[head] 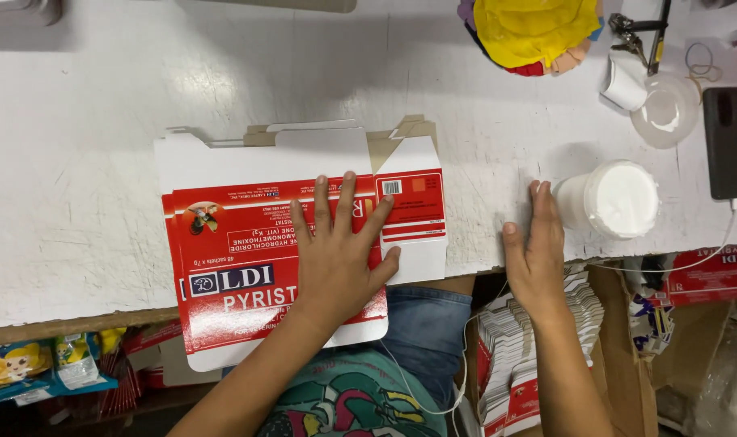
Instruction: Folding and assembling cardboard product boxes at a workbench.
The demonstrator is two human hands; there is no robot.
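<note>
Left hand point(336, 259) lies spread, fingers flat atop red-and-white carton blank point(255, 267); right hand point(538, 251) flat beside it

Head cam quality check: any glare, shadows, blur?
Head view: sharp, no motion blur; soft glare on the glossy red carton blank under the left hand; faint shadow beside the right hand and white tub; under-table area dark.

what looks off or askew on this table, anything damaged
The flat red and white carton under the left hand lies slightly crooked and juts past the table edge. The white tabletop is scuffed and cracked. The right hand rests flat beside a white tub. Nothing looks spilled.
</note>
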